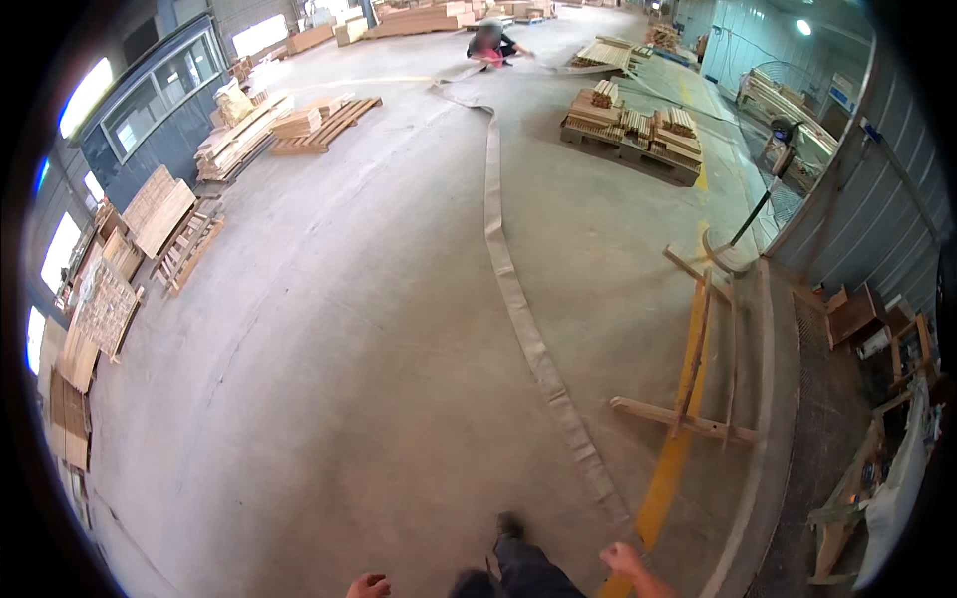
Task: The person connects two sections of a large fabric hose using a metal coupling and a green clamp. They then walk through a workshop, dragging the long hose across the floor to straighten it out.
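Note:
A long flat grey-beige hose (493, 214) lies over the concrete floor from the far middle of the room toward me, with a few creases along it. Its near stretch reaches the spot beside my right hand (622, 558), where hand and forearm cover what lies beyond. That hand is closed in a fist; whether it grips anything is hidden. At the lower edge my left hand (369, 585) shows in part, fingers curled in, with nothing visible in them. Between the hands are my dark trouser legs and one dark shoe (509, 525).
Far off, a person (492, 46) crouches at the hose. A pallet of wood pieces (638, 138) stands at right. A wooden frame (688, 424) lies along the yellow line, near a wide push broom (733, 254). Stacked boards (159, 211) line the left side.

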{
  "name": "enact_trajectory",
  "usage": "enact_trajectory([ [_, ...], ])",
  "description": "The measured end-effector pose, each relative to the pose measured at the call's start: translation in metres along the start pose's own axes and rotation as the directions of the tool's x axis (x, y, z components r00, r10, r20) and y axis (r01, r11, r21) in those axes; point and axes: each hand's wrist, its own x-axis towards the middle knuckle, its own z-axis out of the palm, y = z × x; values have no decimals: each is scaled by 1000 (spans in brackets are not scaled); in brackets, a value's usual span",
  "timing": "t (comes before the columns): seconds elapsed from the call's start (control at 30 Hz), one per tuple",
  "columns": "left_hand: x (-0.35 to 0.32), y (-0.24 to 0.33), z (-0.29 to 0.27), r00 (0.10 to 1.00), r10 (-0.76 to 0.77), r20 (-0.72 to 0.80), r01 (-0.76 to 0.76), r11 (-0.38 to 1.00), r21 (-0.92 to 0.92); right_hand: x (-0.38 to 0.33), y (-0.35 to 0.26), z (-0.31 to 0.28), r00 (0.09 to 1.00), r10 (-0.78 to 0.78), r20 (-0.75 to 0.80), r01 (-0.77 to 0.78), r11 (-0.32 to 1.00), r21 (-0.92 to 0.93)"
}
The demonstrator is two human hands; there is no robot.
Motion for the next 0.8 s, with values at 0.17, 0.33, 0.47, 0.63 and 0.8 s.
enact_trajectory([
  [0.17,49,93,-54,992,-99,81,109,985,-131,17,-256,-87,921,-320,-222,336,941,37],
  [0.33,156,116,-134,927,-341,156,369,902,-222,70,-419,-114,927,-263,-268,307,942,136],
  [0.47,303,238,-203,977,-194,-86,192,981,-34,113,-478,-117,969,-111,-222,132,987,87],
  [0.63,440,494,-296,979,149,-139,-159,985,-61,139,-560,-115,992,-31,-124,35,999,30],
  [0.8,518,744,-296,870,488,-72,-445,839,312,203,-637,-115,994,65,-93,-68,997,-23],
])
